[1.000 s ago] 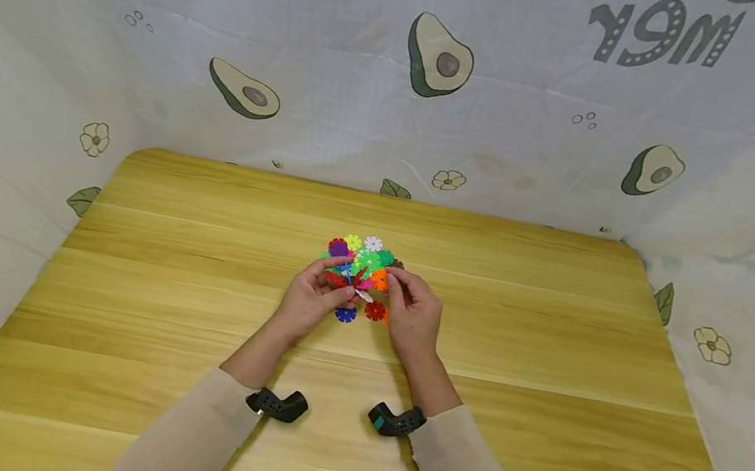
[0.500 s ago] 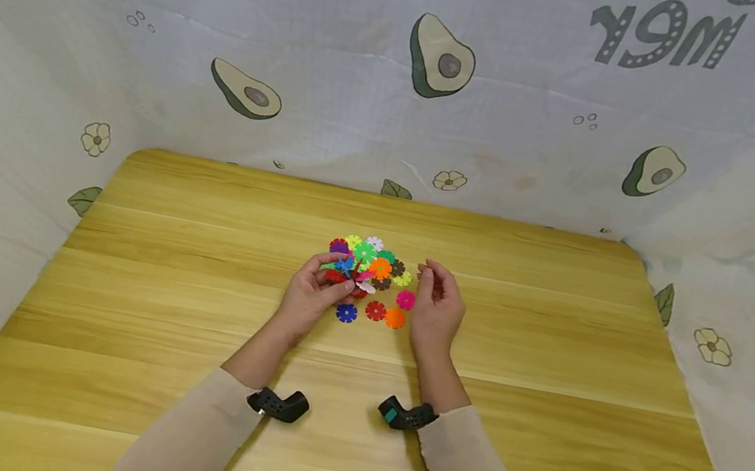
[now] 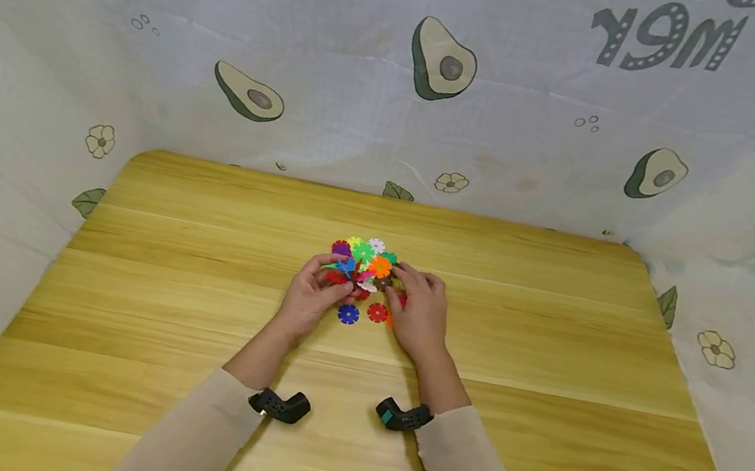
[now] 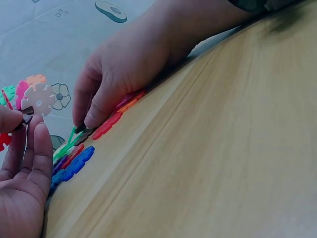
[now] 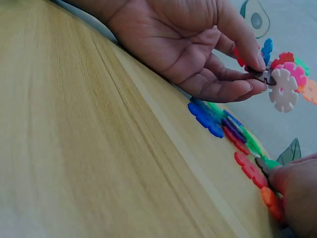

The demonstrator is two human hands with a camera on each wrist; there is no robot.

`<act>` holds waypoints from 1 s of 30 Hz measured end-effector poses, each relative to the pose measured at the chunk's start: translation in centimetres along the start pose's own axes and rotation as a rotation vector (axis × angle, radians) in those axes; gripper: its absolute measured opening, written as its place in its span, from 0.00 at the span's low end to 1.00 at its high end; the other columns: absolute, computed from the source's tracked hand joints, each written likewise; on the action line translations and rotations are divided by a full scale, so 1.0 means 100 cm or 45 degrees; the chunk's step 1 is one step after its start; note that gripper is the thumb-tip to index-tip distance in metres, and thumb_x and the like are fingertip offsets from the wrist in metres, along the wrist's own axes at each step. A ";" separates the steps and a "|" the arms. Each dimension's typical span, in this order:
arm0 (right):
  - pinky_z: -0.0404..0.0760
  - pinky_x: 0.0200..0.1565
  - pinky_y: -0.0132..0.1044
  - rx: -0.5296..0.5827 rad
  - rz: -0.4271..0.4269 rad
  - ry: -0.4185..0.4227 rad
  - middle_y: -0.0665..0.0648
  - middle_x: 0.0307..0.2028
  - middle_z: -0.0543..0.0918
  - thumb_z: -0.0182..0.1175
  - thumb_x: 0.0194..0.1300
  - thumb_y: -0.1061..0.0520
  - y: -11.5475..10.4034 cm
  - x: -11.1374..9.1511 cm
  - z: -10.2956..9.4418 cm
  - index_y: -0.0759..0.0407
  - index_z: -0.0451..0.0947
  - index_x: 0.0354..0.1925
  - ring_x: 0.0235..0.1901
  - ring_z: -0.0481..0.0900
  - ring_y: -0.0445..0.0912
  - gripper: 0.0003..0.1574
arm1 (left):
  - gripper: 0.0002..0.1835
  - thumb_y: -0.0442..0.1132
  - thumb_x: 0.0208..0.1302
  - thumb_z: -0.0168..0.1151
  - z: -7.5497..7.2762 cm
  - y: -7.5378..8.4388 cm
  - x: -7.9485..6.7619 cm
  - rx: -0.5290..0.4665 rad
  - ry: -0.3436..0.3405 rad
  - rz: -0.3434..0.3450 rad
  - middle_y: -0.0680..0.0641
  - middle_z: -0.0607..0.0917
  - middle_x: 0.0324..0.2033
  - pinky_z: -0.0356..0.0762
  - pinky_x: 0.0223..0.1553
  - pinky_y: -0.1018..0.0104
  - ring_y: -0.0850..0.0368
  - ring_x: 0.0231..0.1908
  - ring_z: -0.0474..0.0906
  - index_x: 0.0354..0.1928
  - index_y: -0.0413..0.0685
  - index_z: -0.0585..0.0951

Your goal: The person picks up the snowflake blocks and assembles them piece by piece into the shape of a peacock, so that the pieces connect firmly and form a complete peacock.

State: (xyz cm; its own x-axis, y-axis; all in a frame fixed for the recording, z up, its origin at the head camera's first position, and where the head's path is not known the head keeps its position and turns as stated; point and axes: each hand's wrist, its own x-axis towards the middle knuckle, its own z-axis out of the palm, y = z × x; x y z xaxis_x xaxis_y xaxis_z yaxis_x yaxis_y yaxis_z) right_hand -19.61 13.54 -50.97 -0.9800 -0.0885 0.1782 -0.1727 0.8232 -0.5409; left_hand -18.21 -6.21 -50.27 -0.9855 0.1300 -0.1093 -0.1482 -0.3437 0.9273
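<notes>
My left hand pinches a joined cluster of plastic snowflake discs by a brown disc, raised above the table. Red, blue, pink, white, orange and green discs fan out from that cluster. To its right, my right hand is down at the loose discs, thumb and fingers curled at a brown snowflake disc. In the right wrist view the right thumb covers part of this brown disc. A blue disc and a red disc lie flat in front of the hands.
More loose discs lie behind the hands, among them a white one and a light green one. An orange disc is partly under the right hand. The wooden table meets a patterned cloth at its back and sides.
My right hand left the cluster, drew back to the right, then came back left and down onto the loose discs. The left hand keeps its hold on the cluster, almost still.
</notes>
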 end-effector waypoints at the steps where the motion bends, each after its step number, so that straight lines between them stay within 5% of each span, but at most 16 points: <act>1: 0.68 0.70 0.59 0.005 -0.001 0.009 0.57 0.64 0.81 0.62 0.73 0.51 0.000 0.000 0.000 0.54 0.80 0.62 0.66 0.68 0.61 0.22 | 0.25 0.21 0.68 0.58 0.000 0.000 0.000 -0.008 -0.001 0.002 0.51 0.83 0.43 0.88 0.42 0.71 0.63 0.36 0.88 0.65 0.40 0.68; 6: 0.76 0.65 0.54 0.108 -0.005 0.090 0.59 0.51 0.88 0.64 0.72 0.55 -0.001 -0.003 0.000 0.57 0.86 0.52 0.60 0.74 0.58 0.13 | 0.22 0.20 0.67 0.58 0.001 -0.001 0.000 -0.044 0.003 0.003 0.49 0.80 0.46 0.89 0.43 0.70 0.62 0.36 0.88 0.59 0.41 0.68; 12: 0.78 0.60 0.49 0.266 -0.034 0.206 0.59 0.49 0.89 0.63 0.73 0.57 0.000 -0.003 0.001 0.58 0.87 0.50 0.54 0.79 0.57 0.11 | 0.22 0.19 0.68 0.58 0.001 -0.001 0.001 -0.036 0.017 -0.024 0.49 0.84 0.44 0.89 0.43 0.69 0.61 0.35 0.89 0.59 0.42 0.67; 19: 0.85 0.42 0.27 0.916 0.063 0.269 0.65 0.46 0.87 0.64 0.72 0.60 -0.005 -0.006 0.002 0.64 0.83 0.55 0.39 0.84 0.46 0.16 | 0.25 0.21 0.69 0.57 0.000 -0.001 0.001 -0.001 0.011 -0.032 0.43 0.82 0.52 0.88 0.46 0.69 0.60 0.39 0.88 0.64 0.41 0.66; 24: 0.90 0.40 0.33 1.217 0.036 0.204 0.71 0.42 0.84 0.62 0.71 0.64 -0.009 -0.009 0.001 0.73 0.79 0.56 0.34 0.87 0.39 0.18 | 0.24 0.23 0.71 0.57 -0.001 -0.001 0.001 0.033 0.007 -0.020 0.39 0.79 0.57 0.88 0.47 0.70 0.60 0.40 0.87 0.64 0.42 0.66; 30: 0.90 0.41 0.37 1.326 -0.014 0.153 0.73 0.42 0.84 0.60 0.71 0.68 -0.009 -0.009 0.003 0.76 0.77 0.56 0.34 0.89 0.38 0.17 | 0.23 0.23 0.71 0.57 -0.001 -0.002 0.001 0.026 0.002 -0.012 0.40 0.79 0.57 0.88 0.48 0.69 0.60 0.40 0.87 0.64 0.41 0.66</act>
State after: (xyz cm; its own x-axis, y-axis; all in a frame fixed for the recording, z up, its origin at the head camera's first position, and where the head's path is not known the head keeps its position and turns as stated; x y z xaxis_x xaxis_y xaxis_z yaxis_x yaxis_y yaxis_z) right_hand -18.56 12.70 -50.92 -0.9714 0.0104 0.2374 -0.2375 -0.0721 -0.9687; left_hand -18.26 -6.25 -50.51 -0.9841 0.1317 -0.1189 -0.1561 -0.3230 0.9334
